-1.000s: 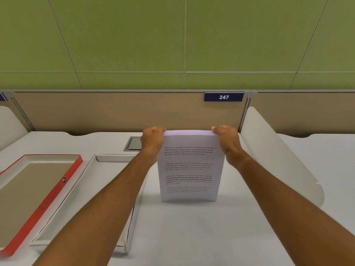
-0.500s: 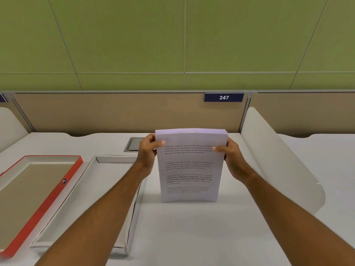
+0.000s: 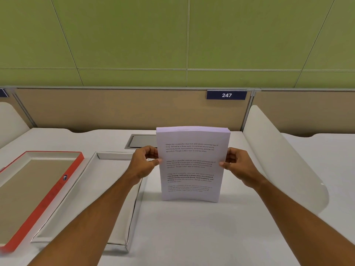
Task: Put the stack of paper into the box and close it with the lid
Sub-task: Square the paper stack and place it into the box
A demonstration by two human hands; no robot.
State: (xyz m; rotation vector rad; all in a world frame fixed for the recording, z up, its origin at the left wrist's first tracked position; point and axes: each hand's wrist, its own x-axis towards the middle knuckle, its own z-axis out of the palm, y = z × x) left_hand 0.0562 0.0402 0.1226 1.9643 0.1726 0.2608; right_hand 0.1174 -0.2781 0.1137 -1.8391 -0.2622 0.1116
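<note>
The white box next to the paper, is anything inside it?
The white box looks empty: only its pale bottom shows. The left hand and forearm cover part of its right side, so that strip stays hidden. The paper stack stands outside it, on the desk.

One stack of paper [image 3: 192,169] is counted, held upright on the tabletop [image 3: 192,237]; four blocks of printed text are seen on its front sheet. One white box [image 3: 115,244] is recorded, open. One lid [image 3: 48,196] with a red rim is recorded, lying inside-up just beside the box. Two hands are counted: one left hand [image 3: 143,163] and one right hand [image 3: 237,164]. One metal hatch [image 3: 141,141] is set into the tabletop. Two curved white side dividers are noted, one at the left [image 3: 9,121] and one at the right [image 3: 278,150]. One number plate [image 3: 226,95], marked 247, is fixed on the back panel.
</note>
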